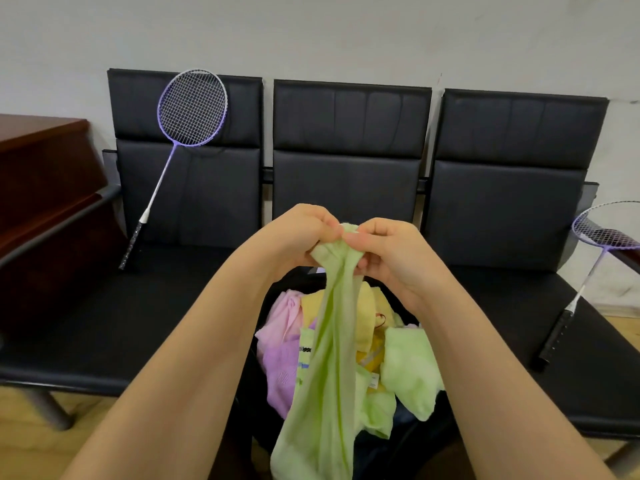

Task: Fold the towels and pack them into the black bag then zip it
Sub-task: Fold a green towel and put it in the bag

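Head view, read from left to right: a dark wooden cabinet [41,188] stands at the edge, then a purple racket [188,112] leans against the back of the black bench [104,323]. Nearer the middle, the left hand [304,233] pinches the top edge of a green towel [329,368], its fingers curled onto the cloth. The right hand [384,251] pinches the same edge just beside it, so both hands meet at one bunched corner. The towel hangs from them in a narrow, twisted rope instead of a flat sheet.

Below it sits the black bag [263,403], open on the bench, with a pink towel [280,344], a yellow towel [370,317] and another green one [412,368] heaped loosely in and over its mouth. A second racket [588,268] rests on the far right seat.

The main risk is a poor fold: with both grips so close together and the cloth twisted, spreading the hands may find the wrong corners and leave a lopsided bundle. The hanging end also brushes the heap, so a quick shake could snag it or drag a loose towel over the bag's rim toward the floor. Unfolded bulk would likely crowd the opening, and cloth could catch in the zip, which cannot be seen here.
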The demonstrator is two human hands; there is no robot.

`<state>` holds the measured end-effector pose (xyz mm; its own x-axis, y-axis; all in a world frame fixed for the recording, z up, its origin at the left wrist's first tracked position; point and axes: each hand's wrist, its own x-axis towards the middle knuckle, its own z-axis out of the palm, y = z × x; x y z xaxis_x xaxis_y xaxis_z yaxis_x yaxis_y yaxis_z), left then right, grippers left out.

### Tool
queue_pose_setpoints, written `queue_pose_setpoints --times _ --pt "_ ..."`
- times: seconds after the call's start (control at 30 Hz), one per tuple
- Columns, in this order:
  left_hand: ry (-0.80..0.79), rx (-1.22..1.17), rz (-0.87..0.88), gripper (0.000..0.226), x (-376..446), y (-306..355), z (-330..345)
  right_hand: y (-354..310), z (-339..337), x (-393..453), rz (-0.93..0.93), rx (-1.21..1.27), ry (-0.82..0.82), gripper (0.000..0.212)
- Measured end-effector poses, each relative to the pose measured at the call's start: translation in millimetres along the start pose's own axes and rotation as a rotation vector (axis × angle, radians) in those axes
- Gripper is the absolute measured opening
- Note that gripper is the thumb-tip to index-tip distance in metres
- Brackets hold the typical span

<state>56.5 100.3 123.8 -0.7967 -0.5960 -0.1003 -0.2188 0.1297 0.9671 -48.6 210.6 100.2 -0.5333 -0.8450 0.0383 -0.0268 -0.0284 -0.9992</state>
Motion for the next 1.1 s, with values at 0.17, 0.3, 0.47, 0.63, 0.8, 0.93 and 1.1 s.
queue_pose_setpoints --times 0.17,0.3,0.47,0.63,0.8,0.93,1.1 --pt "0.039 0.192 0.126 0.032 0.8 -19.4 7.7 8.3 7.6 2.5 -0.035 0.129 0.026 0.020" --pt "0.135 0.107 0.160 0.036 0.9 -22.9 5.9 13.8 -1.0 5.5 -0.088 0.042 0.175 0.022" --pt "0.024 -0.079 0.239 0.036 -8.3 -4.0 -9.6 17.8 -12.0 2.4 0.053 0.186 -0.195 0.047" --pt "-0.040 -0.214 0.311 0.037 -18.8 25.7 -34.8 -18.9 3.0 -1.4 -0.024 0.161 -0.215 0.038" --pt "0.153 -0.419 0.438 0.040 -20.7 57.1 -49.1 -72.9 16.3 2.1 -0.252 -0.046 -0.021 0.015" --pt "-0.185 -0.633 0.404 0.041 -20.4 60.5 -49.5 -110.7 20.2 8.2 -0.287 0.030 0.040 0.016" --pt "-0.222 -0.144 0.170 0.030 -19.5 29.9 -30.0 -132.3 8.0 23.0 -0.204 0.126 0.126 0.012"
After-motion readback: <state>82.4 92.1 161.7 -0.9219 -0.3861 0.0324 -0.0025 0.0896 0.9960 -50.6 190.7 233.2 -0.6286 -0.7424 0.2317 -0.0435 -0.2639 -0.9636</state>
